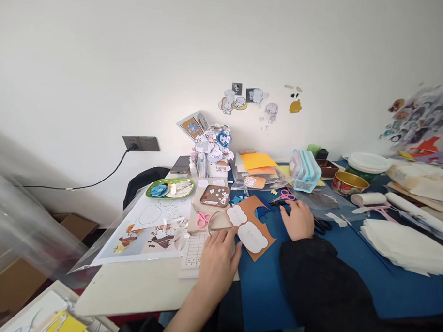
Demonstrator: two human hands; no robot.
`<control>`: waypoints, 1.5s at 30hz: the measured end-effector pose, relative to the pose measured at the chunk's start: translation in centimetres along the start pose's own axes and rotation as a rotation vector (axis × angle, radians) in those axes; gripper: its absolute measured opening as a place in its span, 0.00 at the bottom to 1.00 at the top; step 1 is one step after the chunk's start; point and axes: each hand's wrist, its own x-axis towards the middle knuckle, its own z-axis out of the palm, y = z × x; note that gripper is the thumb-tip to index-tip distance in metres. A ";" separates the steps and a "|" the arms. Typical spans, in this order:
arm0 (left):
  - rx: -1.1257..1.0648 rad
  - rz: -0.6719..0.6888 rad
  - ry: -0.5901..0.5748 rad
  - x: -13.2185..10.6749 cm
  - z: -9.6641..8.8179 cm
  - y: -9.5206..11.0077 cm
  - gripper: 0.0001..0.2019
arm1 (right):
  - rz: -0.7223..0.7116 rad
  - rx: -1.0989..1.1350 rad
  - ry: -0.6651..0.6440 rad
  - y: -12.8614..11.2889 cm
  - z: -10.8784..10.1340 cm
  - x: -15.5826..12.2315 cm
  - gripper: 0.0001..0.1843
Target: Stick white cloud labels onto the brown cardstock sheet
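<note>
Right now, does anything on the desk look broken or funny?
The brown sheet between the left hand and the right hand looks odd: it lies askew, with curved bites out of its edge. They look like snipped-out shapes, probably not damage.

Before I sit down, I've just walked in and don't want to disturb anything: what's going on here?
Someone is at a crowded desk. The left hand is over a ring-shaped thing, next to a brown sheet with two white paper shapes. The right hand is near pink scissors. I can't tell whether either hand grips anything.
</note>
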 end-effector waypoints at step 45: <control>-1.343 -0.452 0.239 1.6 0.4 -0.7 0.26 | -0.613 0.546 -0.573 -7.6 -3.2 -0.8 0.11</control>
